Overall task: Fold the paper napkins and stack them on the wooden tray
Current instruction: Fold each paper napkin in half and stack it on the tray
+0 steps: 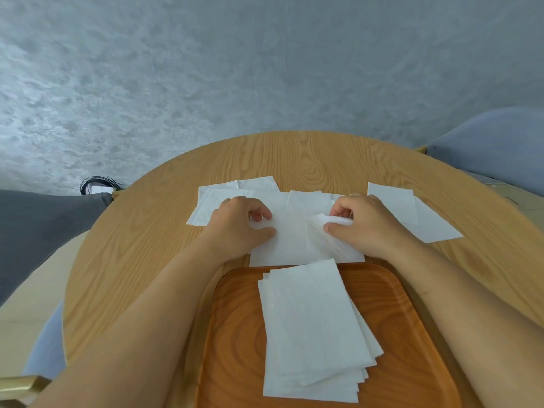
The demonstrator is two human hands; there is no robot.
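Observation:
A white paper napkin lies flat on the round wooden table, just beyond the wooden tray. My left hand presses its left edge with thumb and fingers pinched on it. My right hand pinches the napkin's right side, which is lifted and crumpled toward the middle. A stack of several folded napkins rests on the tray, slightly fanned out. More unfolded napkins lie behind my left hand and to the right.
The light wooden table ends in a curved edge at the left and far side. A grey chair stands at the left and a blue-grey chair at the far right. The floor is grey.

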